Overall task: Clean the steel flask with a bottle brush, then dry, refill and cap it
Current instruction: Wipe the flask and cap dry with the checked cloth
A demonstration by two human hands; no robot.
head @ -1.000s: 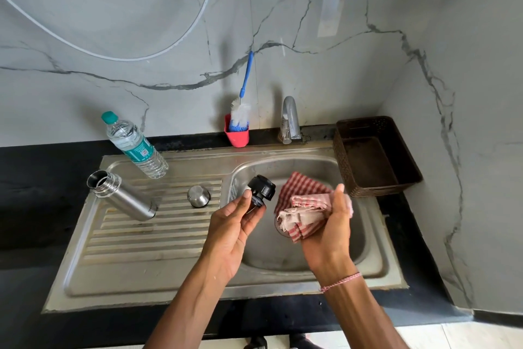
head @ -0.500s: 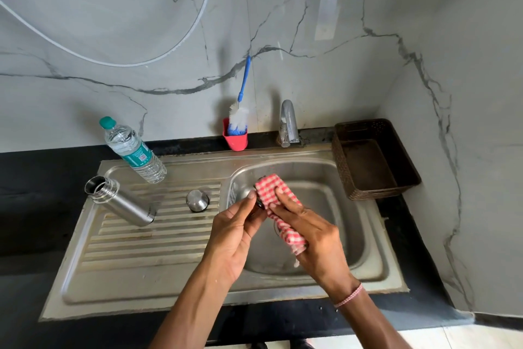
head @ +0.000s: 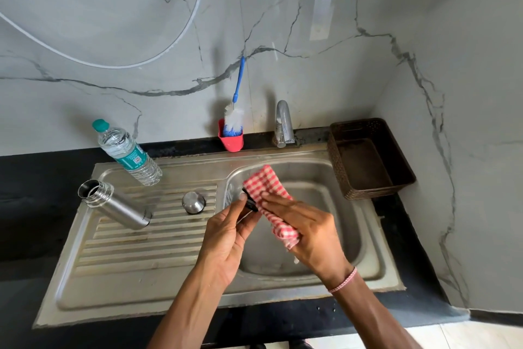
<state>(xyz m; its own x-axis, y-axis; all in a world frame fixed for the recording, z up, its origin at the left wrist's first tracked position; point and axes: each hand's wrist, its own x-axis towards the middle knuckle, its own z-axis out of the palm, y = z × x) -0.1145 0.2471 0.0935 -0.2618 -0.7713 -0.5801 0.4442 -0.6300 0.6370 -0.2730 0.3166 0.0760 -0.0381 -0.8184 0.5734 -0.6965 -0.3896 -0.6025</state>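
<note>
The open steel flask [head: 117, 205] stands on the ribbed drainboard at the left, its threaded mouth uncapped. Over the sink basin, my left hand [head: 226, 238] holds the flask's black cap [head: 250, 203], mostly hidden under a red-and-white checked cloth [head: 267, 193]. My right hand [head: 308, 231] presses that cloth over the cap, its fingers wrapped in the fabric. A small steel cup lid [head: 193, 202] rests on the drainboard. The blue-handled bottle brush [head: 234, 119] stands in a red holder [head: 231, 141] by the wall. A clear plastic water bottle [head: 127, 153] stands behind the flask.
The steel sink [head: 334, 178] lies under my hands, with the tap [head: 283, 125] at its back edge. A dark brown woven basket [head: 368, 159] sits on the black counter at the right. Marble walls close in behind and to the right.
My right hand brought the bunched cloth over the black cap, which was bare in my left hand a second ago, and now covers it. The rest stays put.
</note>
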